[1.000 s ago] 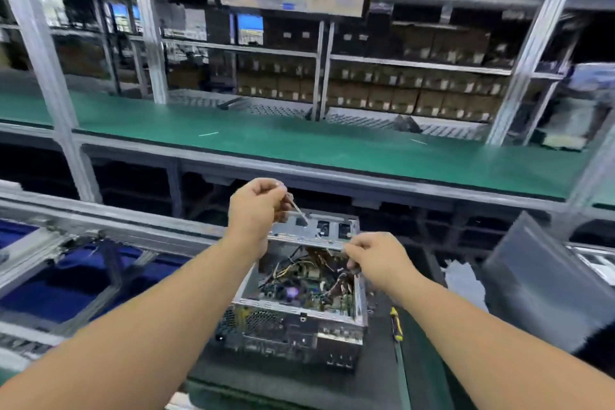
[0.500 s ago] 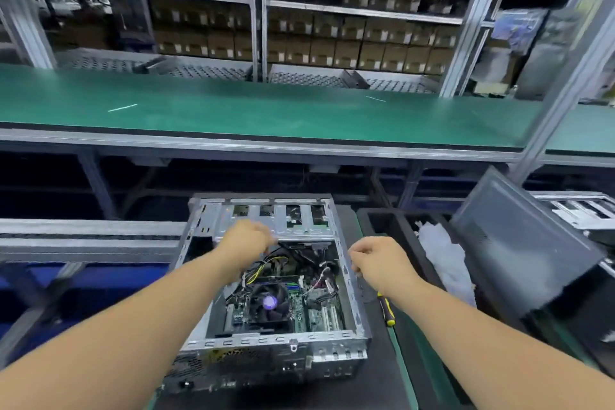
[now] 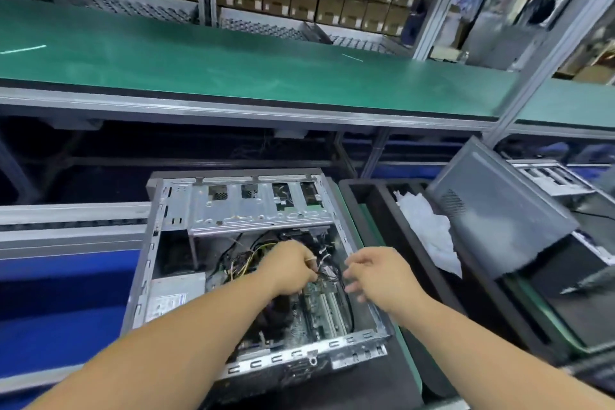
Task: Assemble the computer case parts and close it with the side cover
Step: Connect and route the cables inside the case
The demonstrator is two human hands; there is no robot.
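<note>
The open computer case lies on its side in front of me, with a silver drive cage at its far end. The motherboard and the power supply show inside. My left hand reaches into the case and pinches the wire bundle over the board, with a small white tie at its fingertips. My right hand hovers just right of the bundle, above the case's right wall, fingers loosely curled and holding nothing I can see. The grey side cover leans tilted at the right.
A black tray right of the case holds a crumpled white sheet. A long green workbench shelf runs across behind. A conveyor rail and a blue surface lie to the left. Another chassis sits at far right.
The view dropped toward the case. My left hand moved from the drive cage down to the wires over the board. My right hand moved in from the right wall toward them.
</note>
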